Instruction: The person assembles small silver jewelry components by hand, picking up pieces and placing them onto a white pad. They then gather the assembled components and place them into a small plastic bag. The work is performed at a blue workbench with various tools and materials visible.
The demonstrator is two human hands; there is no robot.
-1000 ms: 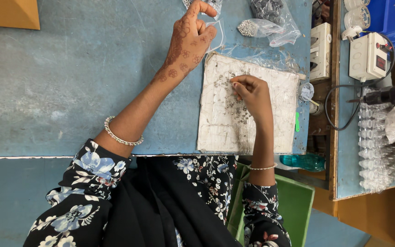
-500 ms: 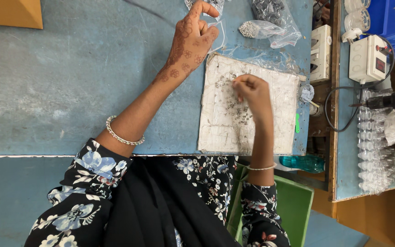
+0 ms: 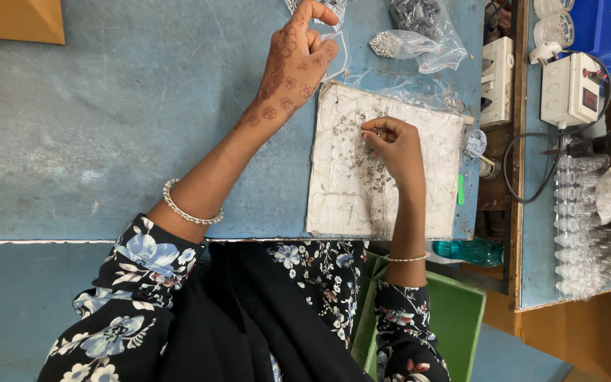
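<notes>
The single head-worn view looks almost straight down from above the person, near enough that sleeves and lap fill the bottom of the frame. A blue table (image 3: 107, 127) spans the upper left and centre, a white board (image 3: 341, 198) sits right of centre, and a side bench (image 3: 539, 283) runs along the right edge.

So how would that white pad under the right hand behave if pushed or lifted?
The white pad looks flat and thin, so probably light and easy to slide on the blue table. Its edges look worn, so it may flex. The small metal bits lying loose on it would likely scatter if it tilts.
</notes>
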